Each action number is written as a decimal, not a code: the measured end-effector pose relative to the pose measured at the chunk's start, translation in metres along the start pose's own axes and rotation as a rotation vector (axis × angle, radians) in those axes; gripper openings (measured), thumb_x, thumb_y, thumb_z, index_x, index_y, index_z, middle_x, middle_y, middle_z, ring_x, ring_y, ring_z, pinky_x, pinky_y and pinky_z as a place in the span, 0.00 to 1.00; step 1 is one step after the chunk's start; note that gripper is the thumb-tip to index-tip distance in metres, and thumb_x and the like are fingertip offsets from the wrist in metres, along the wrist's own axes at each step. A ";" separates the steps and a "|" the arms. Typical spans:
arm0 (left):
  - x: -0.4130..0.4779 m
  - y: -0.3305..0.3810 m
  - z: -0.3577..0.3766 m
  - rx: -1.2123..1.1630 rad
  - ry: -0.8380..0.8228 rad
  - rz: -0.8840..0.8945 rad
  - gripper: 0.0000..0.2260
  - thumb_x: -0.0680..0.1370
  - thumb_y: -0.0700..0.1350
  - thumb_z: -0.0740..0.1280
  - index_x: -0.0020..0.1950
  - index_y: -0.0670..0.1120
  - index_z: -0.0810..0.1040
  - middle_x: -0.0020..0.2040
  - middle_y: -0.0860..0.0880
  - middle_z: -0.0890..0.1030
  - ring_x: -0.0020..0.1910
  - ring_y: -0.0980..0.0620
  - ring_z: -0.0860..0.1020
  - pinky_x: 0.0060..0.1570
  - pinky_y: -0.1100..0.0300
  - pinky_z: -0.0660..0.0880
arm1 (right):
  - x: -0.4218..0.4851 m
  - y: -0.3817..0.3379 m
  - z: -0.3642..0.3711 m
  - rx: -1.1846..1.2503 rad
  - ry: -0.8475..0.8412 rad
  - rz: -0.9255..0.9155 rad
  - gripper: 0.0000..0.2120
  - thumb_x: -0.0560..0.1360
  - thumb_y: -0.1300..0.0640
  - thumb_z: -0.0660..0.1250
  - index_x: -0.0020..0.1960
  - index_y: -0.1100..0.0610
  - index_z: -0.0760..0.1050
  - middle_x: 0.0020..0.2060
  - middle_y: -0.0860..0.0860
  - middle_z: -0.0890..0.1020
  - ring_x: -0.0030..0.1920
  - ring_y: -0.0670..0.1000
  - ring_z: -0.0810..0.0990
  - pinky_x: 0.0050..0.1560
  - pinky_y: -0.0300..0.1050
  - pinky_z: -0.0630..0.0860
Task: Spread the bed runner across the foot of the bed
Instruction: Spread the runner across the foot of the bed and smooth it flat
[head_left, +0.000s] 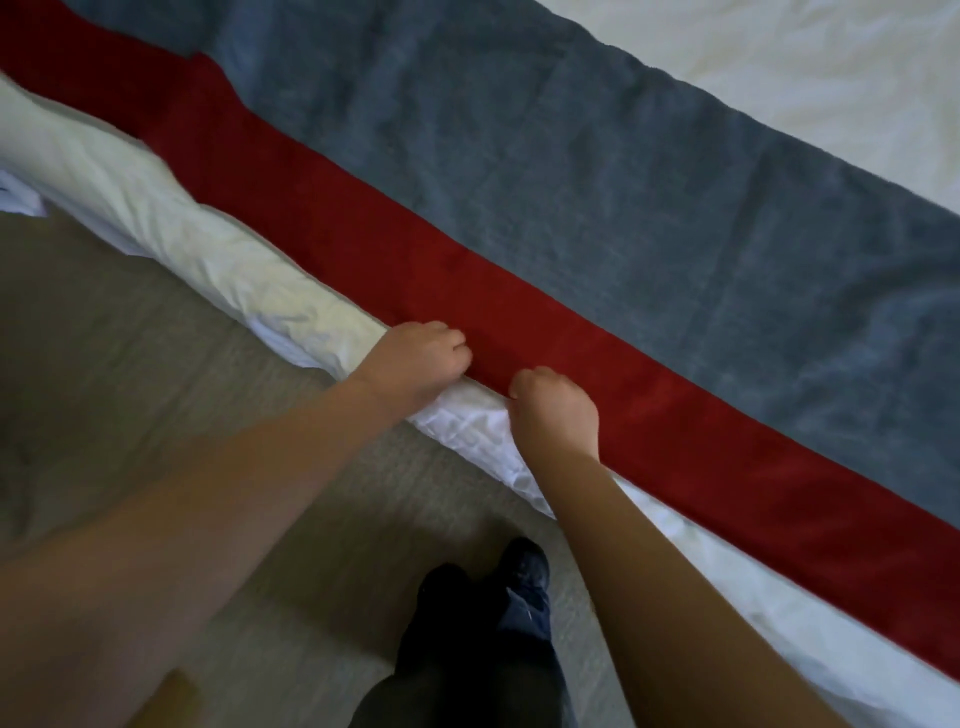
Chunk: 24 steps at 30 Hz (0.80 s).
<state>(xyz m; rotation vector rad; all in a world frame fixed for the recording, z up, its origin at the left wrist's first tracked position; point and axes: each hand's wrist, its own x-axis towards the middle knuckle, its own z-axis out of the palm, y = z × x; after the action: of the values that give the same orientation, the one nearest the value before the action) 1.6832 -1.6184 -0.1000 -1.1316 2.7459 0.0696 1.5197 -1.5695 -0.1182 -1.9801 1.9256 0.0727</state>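
From the head view, the bed runner (545, 208), grey-blue with a red band (623, 395) along its near edge, lies flat across the bed (831, 67), running from 10 o'clock down to 4 o'clock. Both hands sit close together just below the middle of the frame, knuckles up. The left hand (418, 361) has its fingers curled tight on the near edge of the red band, where it meets the rumpled white bedding (228, 265). The right hand (556, 410), just beside it toward 4 o'clock, grips the same edge with curled fingers. Beige carpet (156, 395) fills 8 o'clock, and a dark shoe (524, 564) shows at 6 o'clock.
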 end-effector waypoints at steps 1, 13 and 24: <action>-0.002 0.001 0.001 -0.005 -0.020 -0.003 0.07 0.62 0.32 0.73 0.33 0.41 0.79 0.31 0.46 0.78 0.31 0.46 0.77 0.26 0.57 0.74 | -0.002 0.000 0.002 0.004 -0.008 -0.001 0.07 0.72 0.67 0.62 0.43 0.57 0.76 0.41 0.51 0.78 0.39 0.52 0.76 0.32 0.43 0.63; -0.014 -0.071 0.001 -0.019 0.118 -0.112 0.08 0.66 0.32 0.68 0.42 0.42 0.77 0.38 0.45 0.78 0.36 0.45 0.76 0.33 0.53 0.74 | 0.032 -0.038 -0.021 0.042 -0.090 -0.173 0.14 0.73 0.44 0.67 0.53 0.52 0.74 0.47 0.48 0.78 0.47 0.51 0.77 0.41 0.46 0.76; -0.054 -0.151 0.014 -0.065 0.102 0.024 0.07 0.61 0.31 0.73 0.33 0.40 0.78 0.30 0.44 0.76 0.29 0.45 0.76 0.26 0.57 0.73 | 0.066 -0.132 0.009 0.114 -0.030 0.109 0.10 0.73 0.63 0.61 0.50 0.56 0.78 0.48 0.52 0.79 0.49 0.54 0.77 0.40 0.44 0.71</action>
<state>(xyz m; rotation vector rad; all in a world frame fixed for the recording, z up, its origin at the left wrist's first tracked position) 1.8291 -1.6868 -0.1014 -1.1490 2.8671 0.1079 1.6546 -1.6311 -0.1154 -1.7911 1.9724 0.0204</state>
